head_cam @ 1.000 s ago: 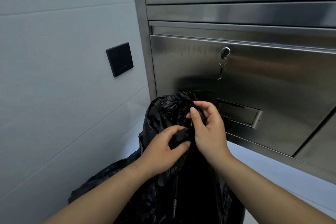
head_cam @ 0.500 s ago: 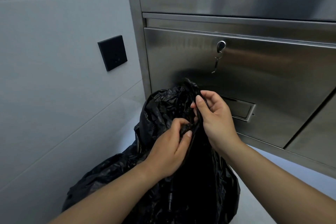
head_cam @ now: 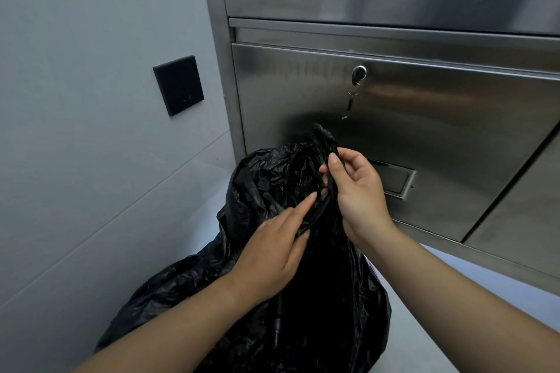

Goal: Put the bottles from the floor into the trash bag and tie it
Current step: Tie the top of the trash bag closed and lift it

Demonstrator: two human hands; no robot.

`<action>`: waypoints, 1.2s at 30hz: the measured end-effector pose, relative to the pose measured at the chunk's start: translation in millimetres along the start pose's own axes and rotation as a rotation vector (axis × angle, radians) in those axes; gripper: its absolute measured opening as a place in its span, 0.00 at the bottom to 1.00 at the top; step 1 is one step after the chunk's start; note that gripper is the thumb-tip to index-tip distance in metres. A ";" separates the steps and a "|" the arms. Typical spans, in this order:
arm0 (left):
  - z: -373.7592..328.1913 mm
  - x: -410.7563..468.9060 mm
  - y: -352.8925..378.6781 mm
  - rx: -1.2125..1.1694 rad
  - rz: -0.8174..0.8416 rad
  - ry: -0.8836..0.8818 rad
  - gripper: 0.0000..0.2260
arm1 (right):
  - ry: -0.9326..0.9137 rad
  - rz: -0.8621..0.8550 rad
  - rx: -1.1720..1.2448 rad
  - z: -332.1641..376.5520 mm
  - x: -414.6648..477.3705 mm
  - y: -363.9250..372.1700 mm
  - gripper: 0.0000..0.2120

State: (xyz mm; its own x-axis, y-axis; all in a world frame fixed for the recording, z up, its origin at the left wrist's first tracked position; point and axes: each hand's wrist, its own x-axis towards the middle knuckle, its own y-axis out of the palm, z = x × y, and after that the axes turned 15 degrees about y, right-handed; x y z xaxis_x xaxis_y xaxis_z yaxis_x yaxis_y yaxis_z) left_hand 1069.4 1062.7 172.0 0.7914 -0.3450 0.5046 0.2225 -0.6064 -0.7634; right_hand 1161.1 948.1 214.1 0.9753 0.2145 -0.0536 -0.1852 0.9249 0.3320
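A black trash bag stands on the floor in front of me, bulging and crumpled. Its top is gathered into twisted strips that rise to a point at the cabinet front. My right hand pinches one twisted strip between thumb and fingers. My left hand lies against the bag below it, its fingers around another dark strip. No bottles show; the bag's inside is hidden.
A stainless steel cabinet stands close behind the bag, with a key hanging in its lock and a recessed handle. A grey tiled wall with a black square panel is at the left. Pale floor shows at right.
The gathered bag top has been drawn upward into a longer twist. My left fingers have stretched out along a strip, and my right hand has shifted its pinch higher.
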 end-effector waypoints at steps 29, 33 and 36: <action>29.2 14.4 -23.3 -0.528 -0.552 -0.300 0.09 | 0.061 -0.064 -0.342 -34.2 -4.1 -14.2 0.05; 30.7 13.5 -22.3 -0.535 -0.529 -0.278 0.08 | 0.032 0.003 -0.341 -32.5 -8.6 -9.5 0.07; 31.9 12.3 -20.4 -0.491 -0.539 -0.291 0.09 | 0.002 0.065 -0.369 -30.9 -12.0 -7.5 0.09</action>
State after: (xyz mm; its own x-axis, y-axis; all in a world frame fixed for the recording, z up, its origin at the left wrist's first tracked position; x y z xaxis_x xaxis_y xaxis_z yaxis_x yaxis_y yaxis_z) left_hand 1092.7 1093.7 181.0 0.7784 0.2475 0.5770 0.3950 -0.9074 -0.1437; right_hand 1147.1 948.3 183.1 0.9600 0.2764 -0.0452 -0.2778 0.9603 -0.0271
